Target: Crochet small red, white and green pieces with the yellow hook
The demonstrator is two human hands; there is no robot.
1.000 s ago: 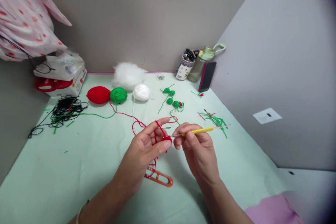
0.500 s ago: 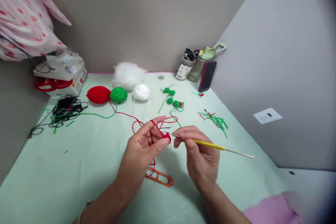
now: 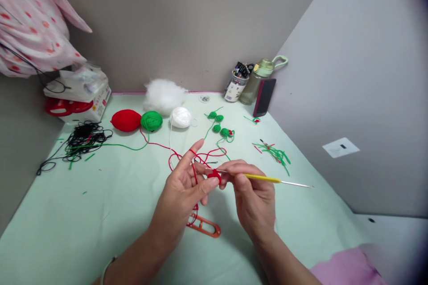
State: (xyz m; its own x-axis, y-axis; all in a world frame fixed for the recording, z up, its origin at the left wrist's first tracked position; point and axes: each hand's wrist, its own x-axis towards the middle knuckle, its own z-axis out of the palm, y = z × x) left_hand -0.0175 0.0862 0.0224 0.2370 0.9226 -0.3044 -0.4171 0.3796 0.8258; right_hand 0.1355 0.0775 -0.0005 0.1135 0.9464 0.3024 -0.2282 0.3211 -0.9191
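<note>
A small red crochet piece (image 3: 214,177) is pinched between the thumb and fingers of my left hand (image 3: 183,187). Red yarn (image 3: 195,173) passes over the raised index finger of that hand and trails onto the table. My right hand (image 3: 254,196) grips a crochet hook (image 3: 262,178) by its yellow handle; its metal tip reaches into the top of the red piece. Behind my hands sit a red yarn ball (image 3: 126,120), a green yarn ball (image 3: 151,121) and a white yarn ball (image 3: 181,117).
Several small green crocheted pieces (image 3: 216,128) lie past my hands. An orange slotted tool (image 3: 209,228) rests below them. Black yarn (image 3: 85,138) is tangled at left, green scraps (image 3: 276,153) at right. White stuffing (image 3: 164,96), a bottle (image 3: 252,87) and a phone (image 3: 265,97) stand behind.
My right hand and the hook have shifted left, closer to my left hand, and the hook lies flatter. The red piece has turned, and my left index finger points more upward.
</note>
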